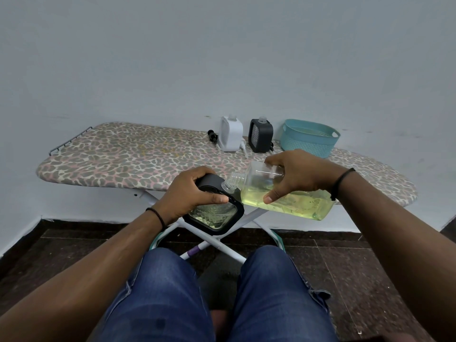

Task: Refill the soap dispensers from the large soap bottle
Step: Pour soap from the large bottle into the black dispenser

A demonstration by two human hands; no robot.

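Observation:
My left hand (190,193) grips a black-framed soap dispenser (217,214) with yellowish liquid inside, held tilted in front of the ironing board's near edge. My right hand (293,176) grips the large clear soap bottle (291,202), which lies almost on its side with yellow-green soap pooled along its lower wall. The bottle's open neck (230,185) is at the dispenser's top. At the back of the board (118,156) stand a white dispenser (230,134) and a second black dispenser (260,138), both with open necks.
A teal plastic basket (309,140) sits at the board's back right. A small black pump part (212,135) lies left of the white dispenser. The board's white crossed legs (222,243) stand before my knees, a wall is close behind, and the floor is dark tile.

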